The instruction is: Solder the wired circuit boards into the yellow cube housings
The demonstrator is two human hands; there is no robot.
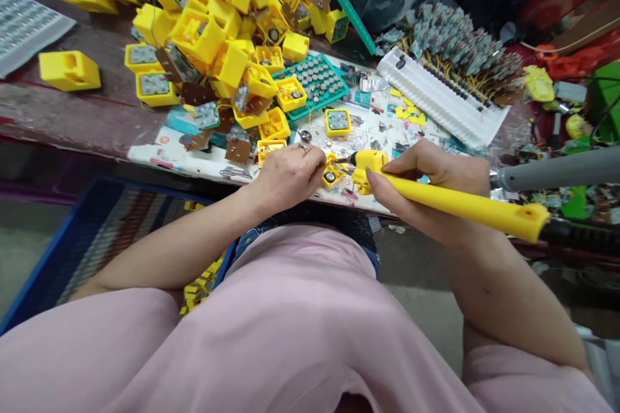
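Observation:
My right hand is closed round a yellow hand tool with a long handle and a thin dark tip pointing left. That tip reaches a small open yellow housing with a round metal part inside. Against the housing's left side, my left hand has its fingers bent together; what lies between the fingertips is hidden. Just above sits a yellow housing with a grey insert. Another open yellow housing is partly behind my left hand.
A heap of yellow housings covers the back left. Behind my hands are a green tray of round parts and a white ribbed tray beside wired parts. A grey tube juts in from the right. A blue crate stands lower left.

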